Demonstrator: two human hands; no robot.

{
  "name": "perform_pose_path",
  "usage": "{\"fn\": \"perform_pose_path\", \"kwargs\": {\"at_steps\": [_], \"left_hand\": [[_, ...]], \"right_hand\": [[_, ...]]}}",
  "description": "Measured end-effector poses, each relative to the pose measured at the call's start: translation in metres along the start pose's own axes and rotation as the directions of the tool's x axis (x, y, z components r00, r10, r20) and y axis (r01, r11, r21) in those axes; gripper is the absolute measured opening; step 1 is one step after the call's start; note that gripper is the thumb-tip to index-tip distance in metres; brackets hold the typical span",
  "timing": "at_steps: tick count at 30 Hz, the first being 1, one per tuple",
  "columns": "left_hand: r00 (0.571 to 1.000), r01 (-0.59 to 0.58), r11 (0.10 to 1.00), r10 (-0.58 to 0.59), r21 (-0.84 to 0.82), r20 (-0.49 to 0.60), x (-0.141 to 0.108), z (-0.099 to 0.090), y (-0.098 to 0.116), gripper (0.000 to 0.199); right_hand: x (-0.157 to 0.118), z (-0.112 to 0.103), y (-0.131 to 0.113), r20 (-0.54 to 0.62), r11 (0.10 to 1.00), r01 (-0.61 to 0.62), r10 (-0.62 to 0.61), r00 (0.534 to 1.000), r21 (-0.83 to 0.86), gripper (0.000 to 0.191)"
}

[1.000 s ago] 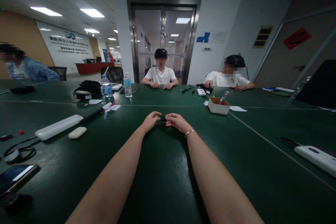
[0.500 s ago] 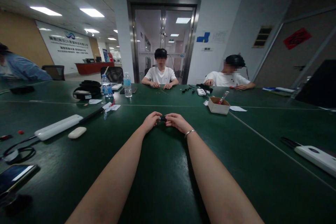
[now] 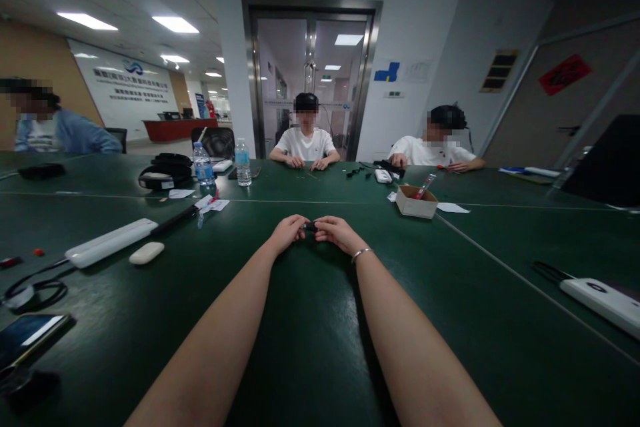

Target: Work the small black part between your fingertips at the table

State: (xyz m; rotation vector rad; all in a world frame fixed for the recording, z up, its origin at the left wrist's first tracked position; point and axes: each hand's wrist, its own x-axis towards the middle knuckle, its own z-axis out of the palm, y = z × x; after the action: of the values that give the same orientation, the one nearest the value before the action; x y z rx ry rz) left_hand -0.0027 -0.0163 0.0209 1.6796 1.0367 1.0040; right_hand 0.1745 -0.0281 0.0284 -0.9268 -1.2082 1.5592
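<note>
Between my two hands is a small black object (image 3: 311,227), too small and dark to name, with a lighter bit at its left end. My left hand (image 3: 290,232) pinches that left end with thumb and fingertips. From the other side, my right hand (image 3: 338,232) grips the black end, its fingers closed. A silver bracelet (image 3: 362,254) circles my right wrist. Both hands are just above or on the dark green table (image 3: 310,320); whether they touch it I cannot tell. My fingers hide part of the object.
Ahead to the right stands a small cardboard box (image 3: 417,205) with a red-and-clear item in it. A white power strip (image 3: 113,242), a white oval case (image 3: 147,253) and a phone (image 3: 33,340) lie left. Water bottles (image 3: 243,163) stand beyond. Several people sit around the table.
My hands stay nearly in place, the small black object tilting slightly between them. At the far left, a person in a blue shirt has sat more upright and come further into view.
</note>
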Motion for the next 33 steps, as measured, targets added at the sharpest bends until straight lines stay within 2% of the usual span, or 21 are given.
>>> {"fn": "perform_pose_path", "kwargs": {"at_steps": [7, 12, 15, 21, 28, 33], "left_hand": [[1.000, -0.009, 1.000, 0.009, 0.002, 0.020, 0.0010, -0.0006, -0.0020, 0.031], [1.000, -0.006, 1.000, 0.006, -0.006, -0.029, 0.0004, 0.0003, -0.0014, 0.027], [1.000, -0.016, 0.999, 0.016, -0.036, -0.001, -0.0009, 0.0012, 0.0010, 0.026], [0.999, 0.038, 0.999, -0.039, -0.027, -0.004, -0.0015, 0.0002, 0.0031, 0.026], [1.000, 0.009, 1.000, -0.008, -0.026, 0.028, -0.0009, 0.0006, 0.0014, 0.034], [0.999, 0.038, 0.999, -0.037, 0.024, -0.026, -0.0013, -0.0002, 0.0028, 0.024]], "right_hand": [[0.0006, -0.0001, 0.0004, 0.004, 1.000, 0.002, -0.002, 1.000, 0.005, 0.006], [0.0013, -0.0012, 0.0014, 0.015, 1.000, 0.004, -0.004, 1.000, 0.017, 0.008], [0.0015, -0.0015, 0.0017, 0.009, 1.000, 0.006, -0.006, 1.000, 0.017, 0.008], [0.0009, -0.0006, 0.0008, -0.004, 1.000, -0.002, 0.002, 1.000, 0.012, 0.008], [0.0008, -0.0004, 0.0004, -0.002, 1.000, -0.001, 0.001, 1.000, 0.014, 0.007], [-0.0005, 0.0000, -0.0005, -0.005, 1.000, -0.006, 0.006, 1.000, 0.009, 0.008]]}}
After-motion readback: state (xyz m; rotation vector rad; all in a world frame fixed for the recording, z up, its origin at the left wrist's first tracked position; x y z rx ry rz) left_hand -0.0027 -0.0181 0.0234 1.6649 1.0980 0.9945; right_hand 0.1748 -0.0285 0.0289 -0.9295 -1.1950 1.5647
